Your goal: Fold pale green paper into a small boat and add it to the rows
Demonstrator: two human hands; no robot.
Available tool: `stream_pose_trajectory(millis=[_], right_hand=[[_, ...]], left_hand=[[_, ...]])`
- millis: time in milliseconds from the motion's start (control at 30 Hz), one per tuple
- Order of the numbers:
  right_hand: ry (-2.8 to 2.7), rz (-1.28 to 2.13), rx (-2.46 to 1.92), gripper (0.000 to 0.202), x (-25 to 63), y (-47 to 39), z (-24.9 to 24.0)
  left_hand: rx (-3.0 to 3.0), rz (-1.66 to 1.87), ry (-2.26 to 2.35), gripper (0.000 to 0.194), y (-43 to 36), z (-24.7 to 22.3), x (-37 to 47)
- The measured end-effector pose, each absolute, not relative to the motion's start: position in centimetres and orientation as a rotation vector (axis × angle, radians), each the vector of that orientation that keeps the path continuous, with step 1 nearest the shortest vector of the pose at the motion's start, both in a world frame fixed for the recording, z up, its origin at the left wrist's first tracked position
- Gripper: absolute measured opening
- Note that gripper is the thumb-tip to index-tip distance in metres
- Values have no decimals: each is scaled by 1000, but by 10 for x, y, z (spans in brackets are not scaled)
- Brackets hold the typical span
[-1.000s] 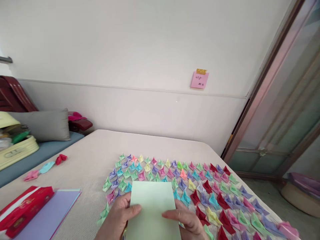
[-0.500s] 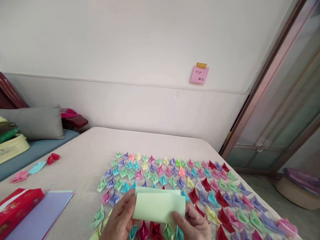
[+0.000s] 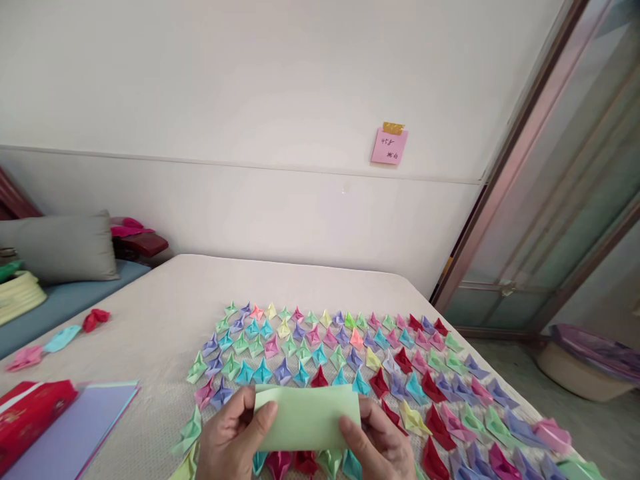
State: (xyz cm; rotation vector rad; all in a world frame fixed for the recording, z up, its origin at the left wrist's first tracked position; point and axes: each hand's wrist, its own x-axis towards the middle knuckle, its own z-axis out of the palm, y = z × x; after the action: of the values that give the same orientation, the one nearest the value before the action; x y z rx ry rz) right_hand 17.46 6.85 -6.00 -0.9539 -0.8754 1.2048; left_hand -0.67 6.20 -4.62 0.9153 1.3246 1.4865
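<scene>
A folded sheet of light green paper is held up in front of me, its long side level. My left hand pinches its left end, thumb on the near face. At the right end my right hand grips it the same way, fingers behind. Below and beyond the paper, rows of small folded paper boats in many colours cover the tabletop; the green sheet and my hands hide some of them.
A stack of coloured paper lies at the left beside a red packet. Farther back are crumpled red, blue and pink pieces. A grey cushion rests on a blue seat. A pink note is taped to the wall; a lidded bin stands at right.
The paper's back layer, which stuck up above the front one, now lines up nearly with it. My left thumb has moved onto the near face. The view has shifted slightly right.
</scene>
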Motion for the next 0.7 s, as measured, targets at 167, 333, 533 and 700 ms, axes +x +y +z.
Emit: stream_pose_trajectory(millis=[167,333,533,700], right_hand=[[-763,1148,-938,26,175,70,-61],[-674,1142,-930,32,173,71,-63],[-649,1135,-947,35,170,71,-53],[-652,1129,-968,37,170,70,-50]], left_hand=[[971,1421,1316,37,62,-54,-7],[870,1540,1301,33,62,-54,-4],[737,1657,1191,56,62,-46,3],[811,1643,1185,55,61,-48,2]])
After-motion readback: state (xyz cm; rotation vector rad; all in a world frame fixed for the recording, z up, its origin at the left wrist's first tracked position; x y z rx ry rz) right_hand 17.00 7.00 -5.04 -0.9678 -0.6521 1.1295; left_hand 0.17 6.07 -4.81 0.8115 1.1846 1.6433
